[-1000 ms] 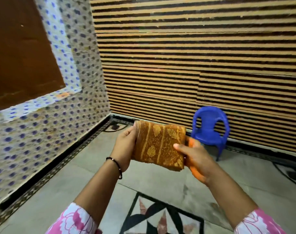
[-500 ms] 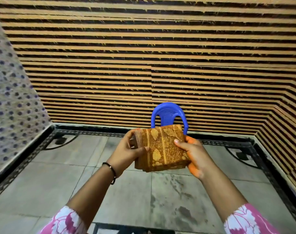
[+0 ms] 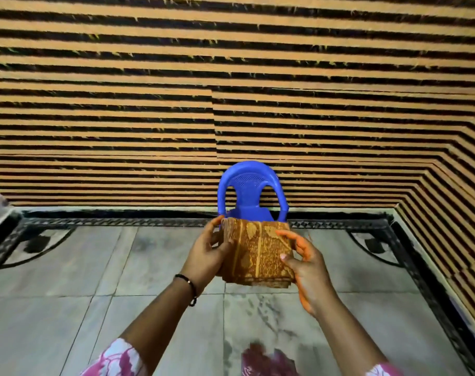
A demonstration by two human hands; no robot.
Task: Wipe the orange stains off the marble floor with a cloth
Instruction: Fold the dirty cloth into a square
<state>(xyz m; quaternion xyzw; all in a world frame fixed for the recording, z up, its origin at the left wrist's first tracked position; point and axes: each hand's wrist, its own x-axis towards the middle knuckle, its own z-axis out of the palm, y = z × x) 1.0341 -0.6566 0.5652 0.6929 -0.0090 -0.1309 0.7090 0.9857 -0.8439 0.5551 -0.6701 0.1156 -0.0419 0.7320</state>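
Brown folded cloth (image 3: 258, 253) now hides more of blue chair (image 3: 251, 189).

Cloth (image 3: 258, 253): between left hand (image 3: 205, 256) and right hand (image 3: 309, 270), above floor (image 3: 68, 280); chair (image 3: 251, 191) behind, against wall (image 3: 231, 90).

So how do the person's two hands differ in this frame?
The left hand wears a thin black bracelet; the right hand has a bare wrist. The right hand is smeared orange along its edge; the left looks clean. Both share a grip on the folded brown-and-gold patterned cloth.
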